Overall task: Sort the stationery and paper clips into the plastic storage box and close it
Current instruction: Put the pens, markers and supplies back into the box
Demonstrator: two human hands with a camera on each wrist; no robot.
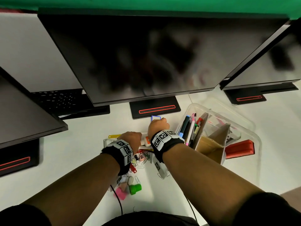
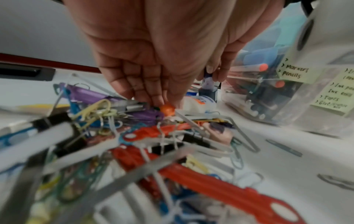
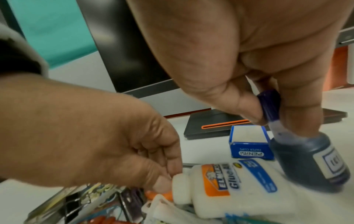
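In the right wrist view my right hand point(image 3: 268, 109) pinches the purple cap of a small dark ink bottle point(image 3: 308, 159), which tilts just above the table. A white glue bottle point(image 3: 235, 188) lies on its side beside it. My left hand point(image 2: 165, 103) pinches its orange cap point(image 2: 167, 109) at the edge of a pile of coloured paper clips and binder clips point(image 2: 134, 136). The clear plastic storage box point(image 1: 250, 126) stands open right of both hands, holding markers point(image 1: 187, 126) and cardboard dividers. In the head view my right hand point(image 1: 158, 124) and left hand point(image 1: 132, 137) are close together.
A small blue paper clip box point(image 3: 249, 145) stands open behind the glue bottle. A green cylinder point(image 1: 135, 189) and pink erasers point(image 1: 121, 194) lie near me. A red block point(image 1: 239, 149) sits in the box's near end. Monitors point(image 1: 146, 54) on black stands line the back.
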